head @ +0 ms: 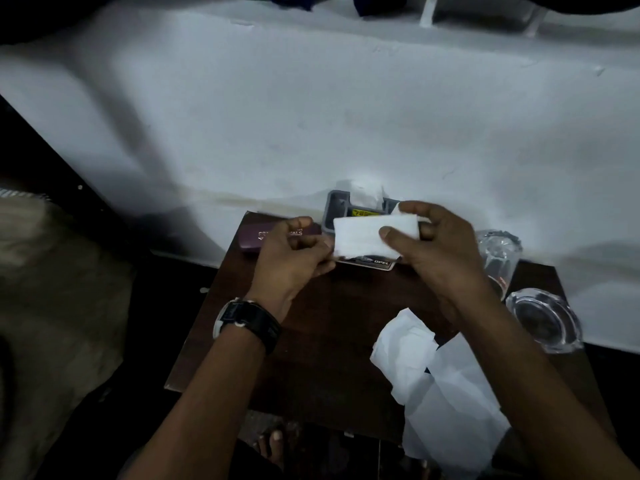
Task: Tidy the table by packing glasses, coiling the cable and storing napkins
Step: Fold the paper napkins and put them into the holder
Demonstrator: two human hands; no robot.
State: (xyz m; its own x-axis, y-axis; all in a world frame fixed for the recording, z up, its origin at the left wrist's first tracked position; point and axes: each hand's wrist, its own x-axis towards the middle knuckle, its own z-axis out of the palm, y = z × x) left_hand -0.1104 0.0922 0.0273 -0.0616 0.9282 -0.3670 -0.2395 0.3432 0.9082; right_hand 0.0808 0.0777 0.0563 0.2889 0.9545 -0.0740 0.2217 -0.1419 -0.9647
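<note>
A folded white napkin (363,237) is held flat above the back of the dark wooden table (311,358). My left hand (294,258) pinches its left edge and my right hand (433,247) grips its right end, thumb on top. Right behind the napkin stands a grey napkin holder (337,206) with white napkins (367,190) sticking up out of it. A purple glasses case (256,239) lies at the table's back left, partly hidden by my left hand. Loose white napkins (433,375) lie crumpled at the front right. No cable is visible.
A drinking glass (498,258) lies on its side at the back right. A clear glass ashtray (543,318) sits in front of it. A card marked OPEL (370,262) lies under the held napkin. A white wall (311,116) rises behind the table. A foot (273,445) shows below the front edge.
</note>
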